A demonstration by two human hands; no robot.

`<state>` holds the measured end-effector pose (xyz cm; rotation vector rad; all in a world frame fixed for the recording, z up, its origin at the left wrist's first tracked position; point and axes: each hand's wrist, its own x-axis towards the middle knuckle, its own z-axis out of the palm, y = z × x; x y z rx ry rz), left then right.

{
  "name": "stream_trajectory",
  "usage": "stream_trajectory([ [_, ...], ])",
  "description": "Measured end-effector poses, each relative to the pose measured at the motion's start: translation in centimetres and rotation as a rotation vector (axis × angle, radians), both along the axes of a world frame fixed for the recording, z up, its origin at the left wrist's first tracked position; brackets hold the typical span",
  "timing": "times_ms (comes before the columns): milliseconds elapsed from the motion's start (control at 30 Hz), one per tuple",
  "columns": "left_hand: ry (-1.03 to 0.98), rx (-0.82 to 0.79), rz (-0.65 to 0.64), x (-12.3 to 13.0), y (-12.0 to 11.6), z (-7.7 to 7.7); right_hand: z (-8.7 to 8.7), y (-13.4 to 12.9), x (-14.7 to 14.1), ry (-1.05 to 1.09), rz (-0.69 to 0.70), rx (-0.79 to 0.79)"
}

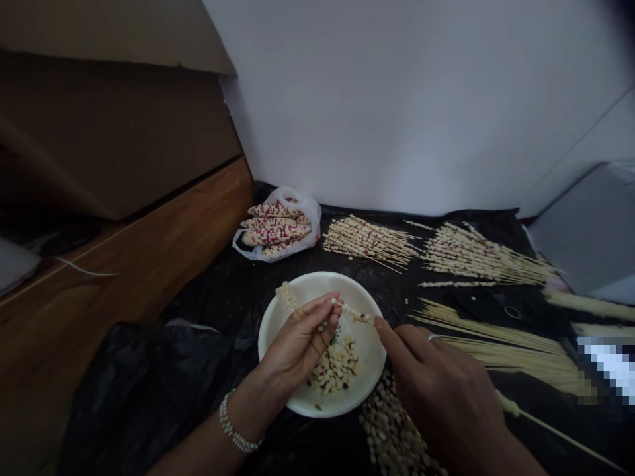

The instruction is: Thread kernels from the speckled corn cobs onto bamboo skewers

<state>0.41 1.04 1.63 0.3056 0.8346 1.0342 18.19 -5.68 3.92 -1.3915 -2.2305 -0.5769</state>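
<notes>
At six o'clock, over the bowl (pixel 371 354), the half-curled left hand (pixel 297 340) pinched a kernel (pixel 334 301) for threading onto the skewer (pixel 358 317) in the closed right hand (pixel 436 370), the next push seemingly needing alignment.

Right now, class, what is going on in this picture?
Over a white bowl of loose kernels, the right hand holds a partly filled skewer while the left hand pinches near its tip, more kernels in its fingers. Beyond lie two piles of filled skewers and a bag of speckled corn cobs.
</notes>
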Motion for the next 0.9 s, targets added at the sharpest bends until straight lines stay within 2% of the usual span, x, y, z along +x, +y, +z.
stream_trajectory([
  [900, 0.003, -0.007, 0.022, -0.19, -0.01, -0.28, 0.14, -0.12, -0.20, -0.014, 0.003, 0.024],
])
